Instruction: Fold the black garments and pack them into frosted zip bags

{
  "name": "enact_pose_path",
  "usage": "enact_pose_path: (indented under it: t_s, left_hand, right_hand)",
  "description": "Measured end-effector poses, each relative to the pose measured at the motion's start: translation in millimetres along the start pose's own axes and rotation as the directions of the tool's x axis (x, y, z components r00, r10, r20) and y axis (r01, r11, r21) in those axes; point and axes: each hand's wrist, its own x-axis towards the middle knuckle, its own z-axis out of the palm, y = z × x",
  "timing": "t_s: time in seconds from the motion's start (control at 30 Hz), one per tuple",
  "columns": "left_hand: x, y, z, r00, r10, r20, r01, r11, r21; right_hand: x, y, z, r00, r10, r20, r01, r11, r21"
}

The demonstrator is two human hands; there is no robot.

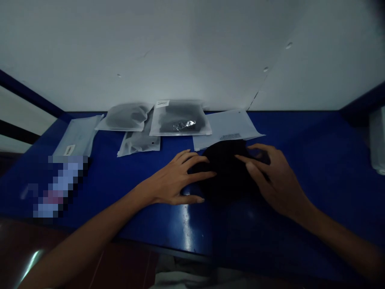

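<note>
Frosted zip bags [179, 118] holding dark contents lie along the far side of a blue table [303, 130], between pale flat packets [77, 136], below a white wall [150, 52]. A pixelated object [58, 188] lies toward the left.

Your left hand [176, 176], right hand [276, 180]: slim, long fingers, short nails. Forearms [90, 230] bare, slender, unsleeved.

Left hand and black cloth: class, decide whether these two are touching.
Touching: the head view shows the left hand lying with its fingers over the edge of the black cloth.
</note>
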Motion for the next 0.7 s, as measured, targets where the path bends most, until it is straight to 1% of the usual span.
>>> enact_pose_path:
  t_s: [0.1,0.17,0.2,0.27,0.33,0.4,0.47,0.53,0.6,0.63,0.7]
  left_hand:
    - [0.2,2.2,0.2,1.000,0.016,-0.012,-0.016,1.000,0.012]
    - [0.4,3.9,1.3,0.999,0.019,-0.028,-0.019,1.000,0.011]
    - [0.5,4.6,2.0,0.999,0.018,-0.035,-0.018,1.000,0.013]
    - [0.9,5.8,3.2,0.999,0.023,-0.044,-0.022,0.999,0.029]
    - [1.6,6.6,3.5,0.998,0.042,-0.046,-0.039,0.998,0.048]
    - [2.5,7.0,2.7,0.997,0.052,-0.050,-0.050,0.998,0.049]
    - [3.2,7.0,1.4,0.997,0.044,-0.056,-0.042,0.999,0.035]
    - [3.2,6.8,0.5,0.998,0.034,-0.060,-0.032,0.999,0.022]
    - [2.6,6.3,0.5,0.998,0.028,-0.061,-0.028,1.000,0.012]
    - [2.0,6.2,0.8,0.998,0.027,-0.061,-0.027,1.000,0.009]
    - [1.0,6.1,1.7,0.998,0.023,-0.062,-0.023,1.000,0.008]
  right_hand:
    - [1.6,5.3,0.1,0.982,0.183,-0.035,-0.184,0.983,-0.027]
    - [3.0,10.3,1.1,0.972,0.230,-0.047,-0.234,0.964,-0.127]
    - [3.4,12.1,1.9,0.974,0.223,-0.047,-0.227,0.956,-0.188]
    - [3.2,12.5,3.7,0.984,0.177,-0.025,-0.177,0.943,-0.281]
    - [2.3,8.3,4.9,0.991,0.132,-0.009,-0.129,0.949,-0.287]
    - [1.2,1.1,4.1,0.993,0.118,-0.021,-0.120,0.971,-0.208]
    - [0.5,-6.2,0.9,0.988,0.149,-0.044,-0.151,0.986,-0.067]
    - [0.3,-11.3,-4.0,0.982,0.189,-0.024,-0.186,0.979,0.085]
    - [0.4,-13.8,-8.5,0.979,0.206,0.004,-0.203,0.959,0.197]
    - [0.5,-14.4,-9.9,0.979,0.204,0.005,-0.200,0.954,0.223]
    - [0.4,-15.4,-10.6,0.985,0.169,-0.037,-0.157,0.963,0.221]
